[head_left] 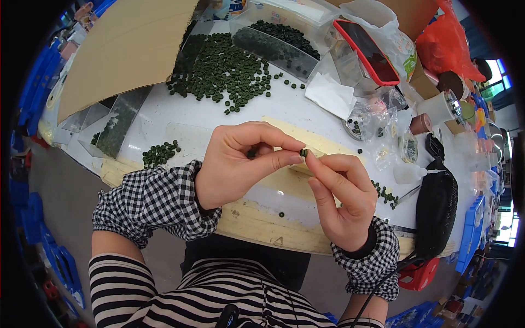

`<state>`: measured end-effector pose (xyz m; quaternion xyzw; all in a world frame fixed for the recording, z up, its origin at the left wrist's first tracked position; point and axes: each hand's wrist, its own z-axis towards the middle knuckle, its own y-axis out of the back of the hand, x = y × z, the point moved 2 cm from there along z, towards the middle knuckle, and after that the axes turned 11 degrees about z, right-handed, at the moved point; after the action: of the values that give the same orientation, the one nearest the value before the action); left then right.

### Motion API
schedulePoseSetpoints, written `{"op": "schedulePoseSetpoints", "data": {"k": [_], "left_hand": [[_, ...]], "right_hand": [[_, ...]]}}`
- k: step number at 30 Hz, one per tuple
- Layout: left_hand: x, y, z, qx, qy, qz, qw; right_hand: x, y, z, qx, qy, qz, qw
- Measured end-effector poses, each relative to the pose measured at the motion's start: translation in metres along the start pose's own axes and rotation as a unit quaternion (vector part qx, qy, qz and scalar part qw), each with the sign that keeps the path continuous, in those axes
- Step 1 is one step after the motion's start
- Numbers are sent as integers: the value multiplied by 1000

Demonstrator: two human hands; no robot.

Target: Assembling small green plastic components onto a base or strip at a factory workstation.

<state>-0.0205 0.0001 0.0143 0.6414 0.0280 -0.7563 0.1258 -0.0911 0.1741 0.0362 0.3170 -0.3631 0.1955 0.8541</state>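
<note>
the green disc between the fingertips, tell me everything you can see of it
The disc is a tiny, dark green round piece, like the many loose ones heaped further back on the white table. It looks hard and matte. It is held above the table edge, pinched between the fingers of the left hand and right hand, which touch it from both sides. Its faces are too small to make out.

white worktable [164, 117], grey floor [65, 197] — blue crates [60, 262]
</note>
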Motion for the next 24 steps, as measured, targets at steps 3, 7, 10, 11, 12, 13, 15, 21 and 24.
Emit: {"op": "schedulePoseSetpoints", "data": {"k": [3, 7, 10, 11, 12, 13, 15, 21, 24], "left_hand": [[0, 0, 0, 1, -7, 0, 1000], [2, 0, 0, 5, 2, -8, 1000], [2, 0, 0, 10, 13, -13, 1000], [2, 0, 0, 11, 17, -13, 1000], [2, 0, 0, 9, 13, -16, 1000], [2, -1, 0, 7, 8, -18, 1000], [2, -1, -1, 4, 1, -16, 1000], [1, 1, -2, -8, -40, 43, 998], [0, 1, -2, -9, -55, 41, 998]], "right_hand": [[0, 0, 0, -2, 1, 0, 1000], [2, 0, 1, -6, 3, 0, 1000], [1, 0, 1, -4, 7, -2, 1000], [1, 0, 1, -3, 7, 0, 1000], [1, 0, 1, -2, 7, 2, 1000], [0, -1, 0, -1, 7, 3, 1000], [-1, -1, -1, 2, 0, 14, 1000], [-1, -2, -2, 12, -28, 45, 998], [-1, -2, -3, 13, -43, 61, 997]]}}
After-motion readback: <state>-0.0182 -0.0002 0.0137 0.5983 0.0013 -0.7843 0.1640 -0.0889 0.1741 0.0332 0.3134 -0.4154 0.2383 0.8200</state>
